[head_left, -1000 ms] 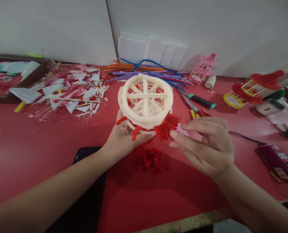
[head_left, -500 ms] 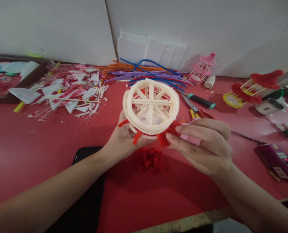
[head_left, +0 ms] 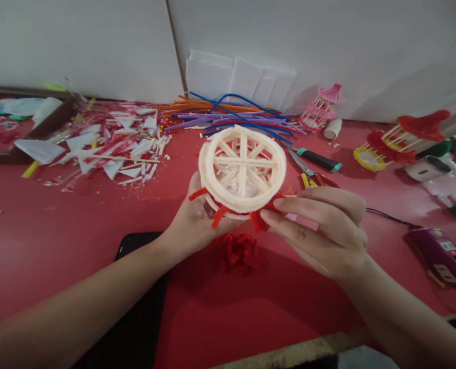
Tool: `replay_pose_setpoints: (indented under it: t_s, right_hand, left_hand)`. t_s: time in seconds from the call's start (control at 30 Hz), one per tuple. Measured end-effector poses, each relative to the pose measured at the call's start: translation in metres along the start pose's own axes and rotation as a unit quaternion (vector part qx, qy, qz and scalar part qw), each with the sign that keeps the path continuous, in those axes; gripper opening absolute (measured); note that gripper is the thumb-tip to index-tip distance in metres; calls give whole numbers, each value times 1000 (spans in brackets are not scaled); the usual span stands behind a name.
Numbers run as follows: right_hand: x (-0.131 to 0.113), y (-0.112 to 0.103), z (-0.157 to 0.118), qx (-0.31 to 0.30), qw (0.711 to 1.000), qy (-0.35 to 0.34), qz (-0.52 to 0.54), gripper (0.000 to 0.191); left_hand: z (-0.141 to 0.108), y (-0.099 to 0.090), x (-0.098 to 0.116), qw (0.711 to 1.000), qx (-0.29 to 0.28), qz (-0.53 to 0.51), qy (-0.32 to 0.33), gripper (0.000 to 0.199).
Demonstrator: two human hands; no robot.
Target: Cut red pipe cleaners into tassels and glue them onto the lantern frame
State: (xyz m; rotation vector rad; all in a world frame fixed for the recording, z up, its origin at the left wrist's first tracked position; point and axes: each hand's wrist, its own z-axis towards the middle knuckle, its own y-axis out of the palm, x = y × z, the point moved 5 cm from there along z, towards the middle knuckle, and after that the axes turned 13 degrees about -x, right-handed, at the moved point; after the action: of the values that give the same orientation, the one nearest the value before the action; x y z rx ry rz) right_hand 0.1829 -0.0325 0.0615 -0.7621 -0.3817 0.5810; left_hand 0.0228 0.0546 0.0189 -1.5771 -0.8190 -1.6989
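A round cream craft frame, with crossed spokes like a wheel and a second ring below it, is held above the red tabletop. My left hand grips it from the lower left, its fingers mostly hidden behind the frame. Short red strips stick out from the frame's lower edge. With thumb and fingers pinched together, my right hand presses a red strip at the lower right rim. Below the frame lies a small heap of cut red pieces on the table.
Scraps of paper and plastic cover the back left. Coloured pipe cleaners lie along the wall, with scissors and a cutter at right. Small tiered models and a power strip stand farther right. A black phone-like slab lies front left.
The cream frame has shifted slightly right and tilted a little. My right hand has moved slightly, its fingertips still at the red strips on the rim.
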Motion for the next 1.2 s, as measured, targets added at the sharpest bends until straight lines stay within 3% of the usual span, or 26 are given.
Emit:
replay_pose_setpoints:
  t_s: [0.47,0.63,1.07,1.13,1.2]
  right_hand:
    - [0,-2,1,-9,1000,-4,9,18]
    - [1,-4,-3,-15,999,-21,27,32]
    - [4,-2,-4,-25,1000,-1,5,31]
    - [4,-4,-4,-4,998,27,50,29]
    - [10,-4,-5,33,987,100,118,24]
  left_hand:
    - [1,1,1,1000,-28,7,7,87]
    - [0,3,3,999,-39,11,13,80]
    - [-1,0,2,999,-18,37,18,87]
    - [0,1,3,999,-22,35,20,87]
    - [0,1,3,999,-19,39,24,85]
